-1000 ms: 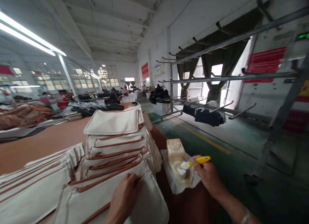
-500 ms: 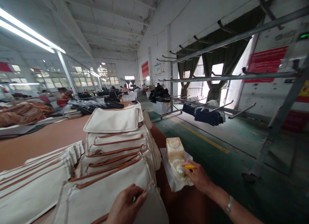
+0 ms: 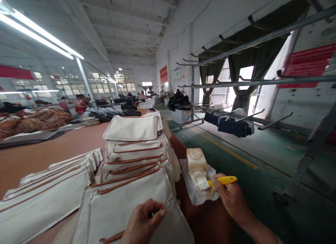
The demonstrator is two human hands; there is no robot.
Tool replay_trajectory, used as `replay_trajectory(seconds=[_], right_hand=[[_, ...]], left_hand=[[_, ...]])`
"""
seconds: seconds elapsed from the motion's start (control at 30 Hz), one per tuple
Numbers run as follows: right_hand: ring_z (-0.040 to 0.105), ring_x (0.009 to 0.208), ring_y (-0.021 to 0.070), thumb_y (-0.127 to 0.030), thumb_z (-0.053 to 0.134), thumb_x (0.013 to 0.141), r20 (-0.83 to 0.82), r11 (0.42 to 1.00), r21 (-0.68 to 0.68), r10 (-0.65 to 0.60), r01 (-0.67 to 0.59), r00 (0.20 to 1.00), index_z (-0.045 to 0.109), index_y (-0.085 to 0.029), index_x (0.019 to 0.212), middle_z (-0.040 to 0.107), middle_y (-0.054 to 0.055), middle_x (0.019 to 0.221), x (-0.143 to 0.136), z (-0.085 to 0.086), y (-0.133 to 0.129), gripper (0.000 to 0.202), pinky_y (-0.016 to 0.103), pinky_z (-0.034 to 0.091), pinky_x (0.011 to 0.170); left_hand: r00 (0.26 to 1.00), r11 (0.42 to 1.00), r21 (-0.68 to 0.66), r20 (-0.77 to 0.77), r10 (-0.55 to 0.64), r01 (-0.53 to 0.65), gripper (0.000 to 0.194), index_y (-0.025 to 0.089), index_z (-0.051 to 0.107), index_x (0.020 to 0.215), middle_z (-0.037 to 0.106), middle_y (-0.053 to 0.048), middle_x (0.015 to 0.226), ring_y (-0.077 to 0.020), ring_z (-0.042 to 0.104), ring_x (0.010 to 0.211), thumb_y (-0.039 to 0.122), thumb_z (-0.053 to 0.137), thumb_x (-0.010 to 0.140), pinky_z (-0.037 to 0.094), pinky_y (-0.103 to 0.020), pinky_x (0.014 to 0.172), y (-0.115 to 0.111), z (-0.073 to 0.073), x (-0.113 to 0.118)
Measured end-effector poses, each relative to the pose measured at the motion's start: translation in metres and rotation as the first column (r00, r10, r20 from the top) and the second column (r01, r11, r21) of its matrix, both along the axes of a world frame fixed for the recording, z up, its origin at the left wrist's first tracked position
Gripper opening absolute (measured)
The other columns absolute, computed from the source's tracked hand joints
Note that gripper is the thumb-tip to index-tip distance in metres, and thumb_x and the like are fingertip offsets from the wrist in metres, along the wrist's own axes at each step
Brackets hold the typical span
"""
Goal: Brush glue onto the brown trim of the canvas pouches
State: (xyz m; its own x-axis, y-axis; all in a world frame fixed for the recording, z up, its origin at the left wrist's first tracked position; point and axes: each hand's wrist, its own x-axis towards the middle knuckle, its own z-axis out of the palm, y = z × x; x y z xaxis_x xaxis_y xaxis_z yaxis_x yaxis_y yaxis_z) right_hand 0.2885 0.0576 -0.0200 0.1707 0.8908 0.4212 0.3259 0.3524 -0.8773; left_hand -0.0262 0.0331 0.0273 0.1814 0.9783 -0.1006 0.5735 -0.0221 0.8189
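My left hand (image 3: pixel 145 217) pinches the brown-trimmed edge of a cream fabric piece (image 3: pixel 174 219) at the front of a stack. In my right hand (image 3: pixel 229 191) is a yellow-handled brush (image 3: pixel 224 180), its white-smeared bristles at the mouth of a glue-crusted container (image 3: pixel 196 161). That container lies on a white sheet (image 3: pixel 189 195) at the table's right edge. Overlapping cream pieces with brown trim (image 3: pixel 133 126) are piled beyond my left hand. A second fanned row of cream pieces (image 3: pixel 49 191) lies to the left.
The brown table (image 3: pixel 91 140) carries brown material (image 3: pixel 39 121) and black items (image 3: pixel 112 113) at its far side. A metal rack with prongs (image 3: pixel 236 83) stands on the right, dark blue items (image 3: pixel 232 127) hanging from it. People are seated in the background.
The brush handle has swung out to the right and now shows in full. My left hand keeps its pinch on the fabric edge. The whole view has shifted slightly.
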Motion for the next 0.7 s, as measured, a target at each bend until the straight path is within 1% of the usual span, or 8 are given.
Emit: replay_trajectory(seconds=[0.1,0.2,0.3,0.43,0.5,0.6,0.67,0.7], right_hand=[[0.047,0.053,0.0161,-0.056,0.058,0.094,-0.259,0.995,-0.065,0.05,-0.07,0.965,0.061,-0.018,0.094,0.048,-0.002,0.061,-0.028,0.022,-0.018,0.038,0.025,0.039,0.049],[0.043,0.051,0.0143,-0.057,0.06,0.093,-0.35,0.984,-0.074,0.127,-0.163,0.928,0.061,-0.017,0.089,0.044,-0.004,0.057,-0.06,0.037,-0.031,0.04,0.023,0.037,0.048],[0.047,0.054,0.0154,-0.057,0.06,0.093,-0.321,0.982,-0.033,0.166,-0.186,0.933,0.062,-0.017,0.087,0.049,-0.002,0.061,-0.08,0.045,-0.031,0.04,0.024,0.04,0.05],[0.051,0.059,0.0178,-0.055,0.059,0.093,-0.206,0.997,0.062,0.061,-0.05,0.977,0.064,-0.018,0.085,0.053,0.001,0.066,-0.079,0.051,-0.026,0.039,0.026,0.043,0.054],[0.051,0.058,0.0178,-0.054,0.058,0.094,-0.182,0.998,0.065,0.031,-0.019,0.983,0.065,-0.018,0.086,0.052,0.001,0.065,-0.075,0.052,-0.028,0.037,0.025,0.043,0.053],[0.049,0.055,0.0169,-0.052,0.056,0.096,-0.172,0.993,0.038,0.113,-0.108,0.979,0.064,-0.018,0.087,0.05,-0.001,0.063,-0.075,0.049,-0.035,0.036,0.025,0.042,0.051],[0.049,0.056,0.017,-0.052,0.055,0.096,-0.167,0.988,0.047,0.153,-0.147,0.974,0.064,-0.018,0.085,0.051,0.0,0.063,-0.077,0.047,-0.037,0.036,0.025,0.043,0.053],[0.05,0.057,0.0172,-0.052,0.056,0.096,-0.169,0.99,0.051,0.138,-0.131,0.976,0.064,-0.018,0.084,0.051,0.001,0.064,-0.076,0.046,-0.036,0.037,0.025,0.043,0.054]], left_hand=[[1.0,0.999,0.045,-0.012,0.012,-0.011,0.036,0.017,0.074,0.081,0.066,-0.002,0.075,-0.0191,0.061,0.075,0.049,0.057,0.078,0.044,-0.024,0.07,-0.002,-0.001,0.003],[1.0,0.998,0.064,-0.002,-0.012,0.012,0.035,0.018,0.076,0.08,0.066,-0.002,0.076,-0.0192,0.062,0.076,0.048,0.056,0.079,0.044,-0.024,0.071,-0.004,-0.002,0.009],[1.0,0.997,0.072,0.005,0.002,-0.002,0.034,0.02,0.077,0.081,0.065,-0.001,0.075,-0.0183,0.06,0.075,0.048,0.057,0.079,0.044,-0.023,0.07,-0.009,-0.001,0.013],[0.999,0.997,0.075,0.026,0.032,-0.034,0.034,0.019,0.075,0.076,0.063,0.0,0.073,-0.0172,0.059,0.073,0.049,0.059,0.078,0.044,-0.022,0.07,-0.015,0.003,0.013],[0.999,0.996,0.08,0.036,0.034,-0.037,0.035,0.018,0.075,0.075,0.063,0.0,0.072,-0.017,0.059,0.072,0.049,0.059,0.079,0.045,-0.022,0.071,-0.015,0.005,0.012],[0.999,0.996,0.083,0.037,0.011,-0.014,0.031,0.019,0.076,0.079,0.065,-0.001,0.074,-0.017,0.061,0.073,0.045,0.059,0.081,0.046,-0.022,0.07,-0.015,0.005,0.012],[1.0,0.991,0.134,0.027,-0.013,0.009,0.028,0.02,0.077,0.081,0.065,-0.001,0.075,-0.0169,0.063,0.074,0.042,0.059,0.083,0.046,-0.021,0.068,-0.017,0.002,0.013],[1.0,0.983,0.183,0.02,-0.021,0.017,0.027,0.021,0.076,0.08,0.065,-0.001,0.075,-0.0164,0.063,0.072,0.042,0.06,0.083,0.046,-0.02,0.067,-0.019,-0.002,0.014]])
